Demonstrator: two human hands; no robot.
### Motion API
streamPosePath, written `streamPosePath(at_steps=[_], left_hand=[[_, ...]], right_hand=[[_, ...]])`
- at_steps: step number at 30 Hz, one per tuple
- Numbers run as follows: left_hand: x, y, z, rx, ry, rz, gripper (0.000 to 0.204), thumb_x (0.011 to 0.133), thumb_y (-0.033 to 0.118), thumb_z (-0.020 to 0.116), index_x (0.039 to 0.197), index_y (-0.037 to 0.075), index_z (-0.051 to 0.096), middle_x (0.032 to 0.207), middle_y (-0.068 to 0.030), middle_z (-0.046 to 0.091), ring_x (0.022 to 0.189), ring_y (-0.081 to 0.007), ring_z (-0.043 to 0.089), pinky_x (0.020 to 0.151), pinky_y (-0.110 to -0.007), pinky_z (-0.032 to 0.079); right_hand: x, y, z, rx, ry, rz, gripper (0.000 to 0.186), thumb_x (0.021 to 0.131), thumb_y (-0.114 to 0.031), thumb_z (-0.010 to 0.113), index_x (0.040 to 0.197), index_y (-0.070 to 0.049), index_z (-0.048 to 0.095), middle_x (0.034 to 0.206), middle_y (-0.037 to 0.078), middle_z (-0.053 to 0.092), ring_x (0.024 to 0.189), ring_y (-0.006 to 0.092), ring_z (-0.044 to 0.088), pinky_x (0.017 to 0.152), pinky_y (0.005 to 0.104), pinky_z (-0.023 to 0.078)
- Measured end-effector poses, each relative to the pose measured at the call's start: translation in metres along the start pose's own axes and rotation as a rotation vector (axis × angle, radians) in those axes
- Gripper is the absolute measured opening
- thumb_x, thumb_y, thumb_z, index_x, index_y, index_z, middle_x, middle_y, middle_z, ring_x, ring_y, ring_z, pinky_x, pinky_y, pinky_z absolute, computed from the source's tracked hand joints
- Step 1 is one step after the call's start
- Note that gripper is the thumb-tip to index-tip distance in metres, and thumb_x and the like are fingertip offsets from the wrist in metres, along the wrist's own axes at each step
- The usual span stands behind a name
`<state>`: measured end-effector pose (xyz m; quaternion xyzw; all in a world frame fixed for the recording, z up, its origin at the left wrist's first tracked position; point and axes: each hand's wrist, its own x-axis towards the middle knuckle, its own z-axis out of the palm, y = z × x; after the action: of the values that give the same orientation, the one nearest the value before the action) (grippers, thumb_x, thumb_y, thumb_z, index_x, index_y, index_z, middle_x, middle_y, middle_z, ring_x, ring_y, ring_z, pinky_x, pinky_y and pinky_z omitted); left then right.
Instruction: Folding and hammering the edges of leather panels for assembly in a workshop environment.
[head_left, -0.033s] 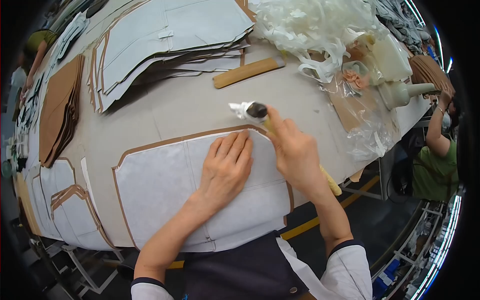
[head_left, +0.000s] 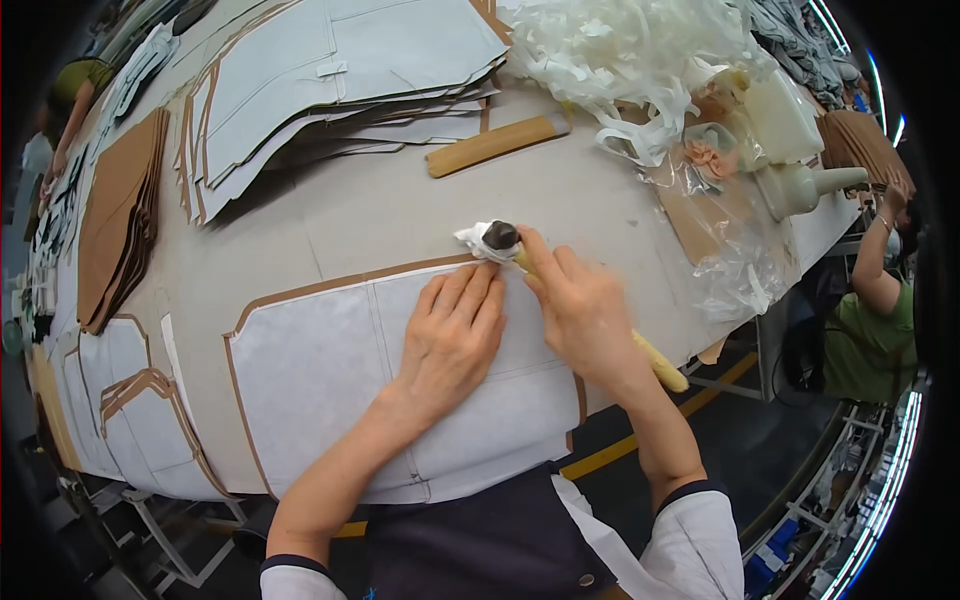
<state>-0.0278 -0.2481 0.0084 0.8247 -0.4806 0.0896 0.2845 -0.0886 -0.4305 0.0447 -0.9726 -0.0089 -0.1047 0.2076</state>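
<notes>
A white panel with brown edging (head_left: 310, 380) lies flat on the table in front of me. On its upper part rests my left hand (head_left: 452, 325), fingers stretched out flat near the far edge. Wrapped round the handle of a hammer (head_left: 501, 237) is my right hand (head_left: 590, 318). The hammer has a dark head partly covered in white material, and its yellowish handle sticks out below my right hand. Its head is over the far edge of the panel, just beyond my left fingertips; I cannot tell whether it touches.
Behind lie a stack of white panels (head_left: 270, 90) and a wooden strip (head_left: 497, 146). Brown pieces (head_left: 125, 220) are piled at left, smaller edged panels (head_left: 150, 430) below them. At right are tangled white strips (head_left: 620, 60), a pale bottle (head_left: 800, 190) and a person in green (head_left: 870, 340).
My right hand has brought the hammer head a little to the left and nearer, toward my left fingertips. My left hand and the panel have stayed in place.
</notes>
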Motion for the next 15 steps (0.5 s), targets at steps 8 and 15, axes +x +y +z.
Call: streamPosePath(at_steps=[8,15], left_hand=[[-0.007,-0.003,-0.002,-0.030,0.005,-0.021,0.044,0.084,0.007,0.076,0.126,-0.004,0.066,0.134,-0.0171,0.064,0.125,-0.0346,0.061,0.103,-0.045,0.051],[-0.009,-0.005,-0.004,0.007,-0.003,-0.004,0.044,0.085,0.008,0.076,0.127,-0.002,0.066,0.143,-0.0195,0.059,0.131,-0.0361,0.056,0.107,-0.047,0.046]], right_hand=[[0.005,-0.006,-0.001,0.003,0.030,-0.065,0.053,0.098,-0.011,0.065,0.149,-0.004,0.052,0.089,0.015,0.062,0.069,0.0327,0.067,0.059,0.0442,0.053],[-0.005,0.002,-0.011,0.003,0.015,0.009,0.053,0.098,-0.010,0.065,0.150,-0.005,0.052,0.089,0.015,0.061,0.068,0.0352,0.066,0.059,0.0450,0.053]])
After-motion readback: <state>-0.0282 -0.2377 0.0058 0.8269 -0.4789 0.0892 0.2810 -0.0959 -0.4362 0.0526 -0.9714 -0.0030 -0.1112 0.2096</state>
